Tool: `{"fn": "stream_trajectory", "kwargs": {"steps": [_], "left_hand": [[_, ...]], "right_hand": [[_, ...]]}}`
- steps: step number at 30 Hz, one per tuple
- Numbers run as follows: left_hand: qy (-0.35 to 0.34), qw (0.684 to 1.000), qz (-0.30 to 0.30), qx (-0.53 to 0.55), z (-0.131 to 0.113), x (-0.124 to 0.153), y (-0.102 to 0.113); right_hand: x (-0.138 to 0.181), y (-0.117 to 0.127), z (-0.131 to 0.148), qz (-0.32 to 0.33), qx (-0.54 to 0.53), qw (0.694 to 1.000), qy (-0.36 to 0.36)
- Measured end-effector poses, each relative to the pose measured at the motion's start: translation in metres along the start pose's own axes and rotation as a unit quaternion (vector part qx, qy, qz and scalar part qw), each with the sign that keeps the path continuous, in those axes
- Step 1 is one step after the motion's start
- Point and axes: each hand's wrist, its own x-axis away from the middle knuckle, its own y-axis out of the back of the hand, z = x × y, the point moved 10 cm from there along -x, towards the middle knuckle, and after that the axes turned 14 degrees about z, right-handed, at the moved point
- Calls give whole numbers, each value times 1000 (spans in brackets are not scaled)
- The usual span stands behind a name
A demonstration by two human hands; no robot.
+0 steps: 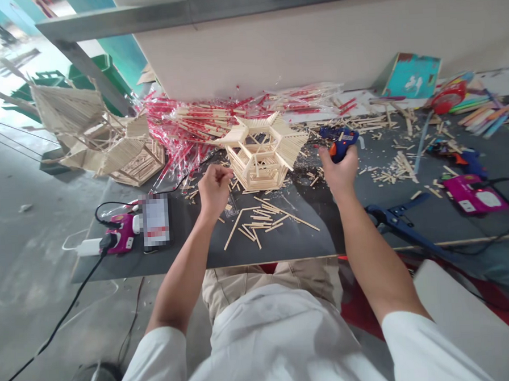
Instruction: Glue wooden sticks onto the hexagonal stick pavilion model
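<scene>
The stick model [259, 162] sat abt mid-table [302, 245]; L hand [213, 190] was at its 8 o'clock, fingers drawn tight in a pinch, tho I couldn't tell if they had anything. R hand [342, 173] was wrapped round the blue glue gun [346, 142] at approx 3 o'clock. Best approach, IMO, was small dabs, hot tip kept clear of L fingers, loose sticks [262, 218] handy at 6 o'clock.

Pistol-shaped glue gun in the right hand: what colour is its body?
Blue; the head view shows the glue gun best.
</scene>
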Motion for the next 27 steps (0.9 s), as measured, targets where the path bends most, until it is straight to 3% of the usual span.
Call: {"fn": "stream_trajectory", "kwargs": {"steps": [6, 16, 27], "left_hand": [[13, 997, 15, 73, 8, -2, -5], [-4, 1000, 8, 23, 2, -1, -1], [31, 999, -1, 34, 11, -4, 5]], "right_hand": [[0, -1, -3, -4, -1, 1000, -3], [0, 2, -2, -18, -10, 1000, 5], [-3, 1, -6, -21, 1, 1000, 17]]}}
